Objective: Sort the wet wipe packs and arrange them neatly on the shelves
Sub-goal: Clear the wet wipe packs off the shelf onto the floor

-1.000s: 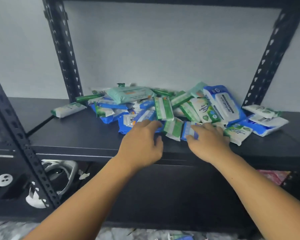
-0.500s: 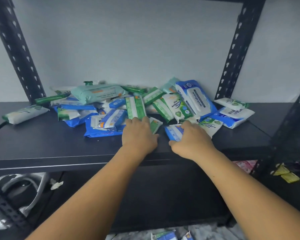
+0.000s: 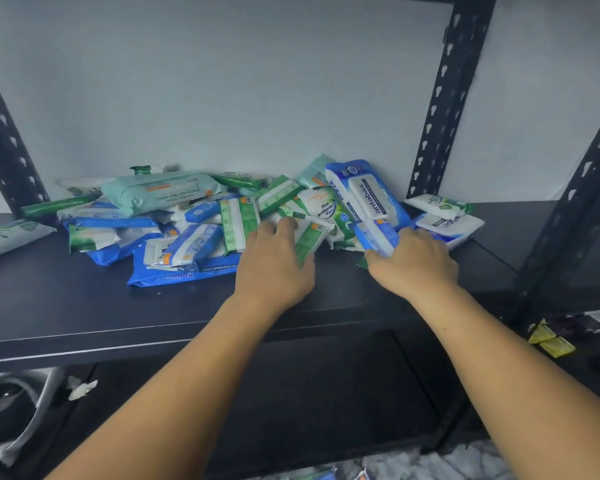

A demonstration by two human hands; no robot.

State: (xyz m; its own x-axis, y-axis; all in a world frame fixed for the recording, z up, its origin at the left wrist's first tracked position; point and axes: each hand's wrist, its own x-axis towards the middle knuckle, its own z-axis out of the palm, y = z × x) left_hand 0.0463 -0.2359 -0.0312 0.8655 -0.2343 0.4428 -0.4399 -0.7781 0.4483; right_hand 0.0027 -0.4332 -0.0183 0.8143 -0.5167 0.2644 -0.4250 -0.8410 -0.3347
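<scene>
A loose heap of wet wipe packs (image 3: 243,213) lies on a black shelf (image 3: 84,306), piled against the pale wall at the back and spread across most of the shelf's width. The landmark here is the large blue pack (image 3: 364,194) marked "antabax", propped at a tilt near the right end of the heap. Left of it, across the pile, a mint-green pack (image 3: 156,194) rests on top of several blue and green ones; a flat blue pack (image 3: 184,268) lies at the front of the heap, well left of the landmark and nearest the shelf's edge. Right of the landmark lie a small white-and-green pack (image 3: 437,206) and a white pack (image 3: 452,225) just in front of it. A single pale pack (image 3: 11,237) sits apart at the far left. The left hand (image 3: 274,268) reaches in just left and in front of the landmark, its fingers curled over a green-and-white pack (image 3: 307,239) — whether that pack is fully gripped or only pressed cannot be told. The right hand (image 3: 414,263) is directly in front of the landmark, fingers closed around a small blue pack (image 3: 374,237) raised a little off the shelf. The two hands are near each other but apart. A black perforated upright (image 3: 444,98) rises behind and to the right of the landmark; below it, on a lower level at far right, lie yellow sachets (image 3: 551,341).
</scene>
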